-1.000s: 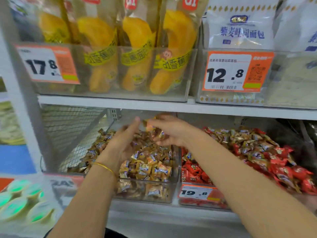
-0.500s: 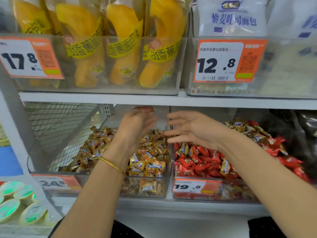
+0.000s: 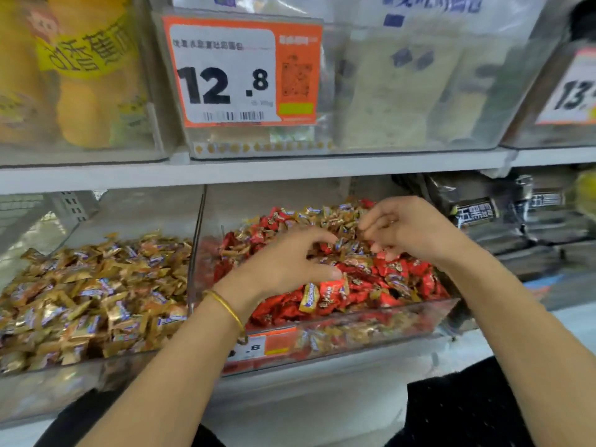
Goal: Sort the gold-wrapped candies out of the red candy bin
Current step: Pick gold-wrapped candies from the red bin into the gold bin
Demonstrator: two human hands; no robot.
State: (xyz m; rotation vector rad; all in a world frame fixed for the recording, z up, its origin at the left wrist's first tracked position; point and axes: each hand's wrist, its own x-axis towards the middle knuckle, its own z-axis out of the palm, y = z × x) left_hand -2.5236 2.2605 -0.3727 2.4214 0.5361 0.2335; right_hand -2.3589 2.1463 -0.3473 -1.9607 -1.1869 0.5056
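Where gold-wrapped candies lie mixed through the red candy bin, both hands reach in. Left hand fingers curled, spread over the pile. Right hand fingertips bunched; grip unclear on both.

Head-worn view, facing forward-down, close to shelf

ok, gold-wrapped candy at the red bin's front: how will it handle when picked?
Gold-wrapped candy: small, so probably light. Its glossy foil looks slippery; the wrapper likely crumples. Lying loose atop red candies, it may slide if nudged.
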